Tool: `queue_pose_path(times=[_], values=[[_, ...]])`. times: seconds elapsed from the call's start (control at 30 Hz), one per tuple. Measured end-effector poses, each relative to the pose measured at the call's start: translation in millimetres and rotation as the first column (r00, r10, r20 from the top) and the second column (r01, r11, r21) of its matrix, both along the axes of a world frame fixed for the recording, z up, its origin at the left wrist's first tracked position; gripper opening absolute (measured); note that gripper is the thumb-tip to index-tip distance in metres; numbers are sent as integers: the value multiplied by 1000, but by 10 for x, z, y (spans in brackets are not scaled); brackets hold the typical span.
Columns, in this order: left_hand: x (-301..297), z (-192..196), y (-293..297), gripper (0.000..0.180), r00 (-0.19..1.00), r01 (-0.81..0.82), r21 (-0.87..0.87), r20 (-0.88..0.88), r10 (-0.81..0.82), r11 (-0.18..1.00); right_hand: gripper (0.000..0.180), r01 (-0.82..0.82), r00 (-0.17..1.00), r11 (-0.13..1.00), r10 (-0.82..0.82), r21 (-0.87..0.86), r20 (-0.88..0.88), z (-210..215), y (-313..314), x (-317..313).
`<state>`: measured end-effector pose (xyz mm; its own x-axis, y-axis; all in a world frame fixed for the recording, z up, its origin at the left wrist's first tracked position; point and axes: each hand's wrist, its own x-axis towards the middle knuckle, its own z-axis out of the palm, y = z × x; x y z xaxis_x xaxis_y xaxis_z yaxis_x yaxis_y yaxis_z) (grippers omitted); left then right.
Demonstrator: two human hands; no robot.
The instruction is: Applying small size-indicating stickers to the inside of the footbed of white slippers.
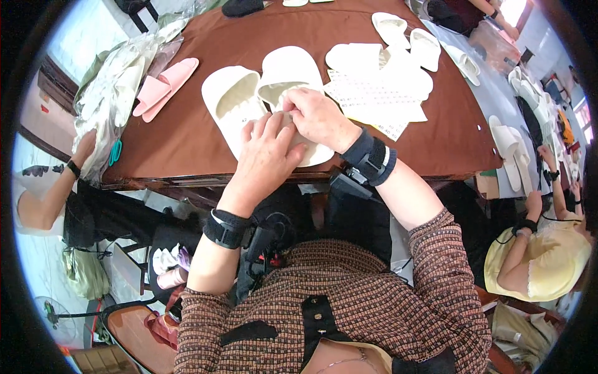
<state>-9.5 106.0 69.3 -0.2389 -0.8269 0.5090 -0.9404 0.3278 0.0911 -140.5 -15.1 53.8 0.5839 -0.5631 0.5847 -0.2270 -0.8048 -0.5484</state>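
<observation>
A pair of white slide slippers lies in front of me on the brown-covered table (448,140), toes pointing away. My left hand (266,149) rests with fingers spread, over the inner edges of the left slipper (230,90) and the right slipper (291,65). Just right of it, my right hand (321,119) bends over the right slipper's footbed, thumb and fingers pinched together. Whatever it pinches is hidden. Sheets of printed stickers (374,103) lie right of the pair, partly under more white slippers (355,57).
Pink slippers (163,90) sit on the table's left side, near plastic-wrapped goods (115,87). Another white pair (408,38) stands at the far right. On a neighbouring table to the right are white slippers (514,153). A person in yellow (539,258) sits there; another person's arm (53,193) shows at left.
</observation>
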Motion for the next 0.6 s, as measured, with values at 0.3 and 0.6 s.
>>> queue_pose_path(times=[0.3,0.6], values=[[15,71,55,41,999,-26,94,48,22,995,11,-14,1000,1000,14,10,-8,2,26,1],[15,100,39,43,999,-28,133,37,23,991,12,-11,1000,1000,11,24,-4,-2,33,-6]])
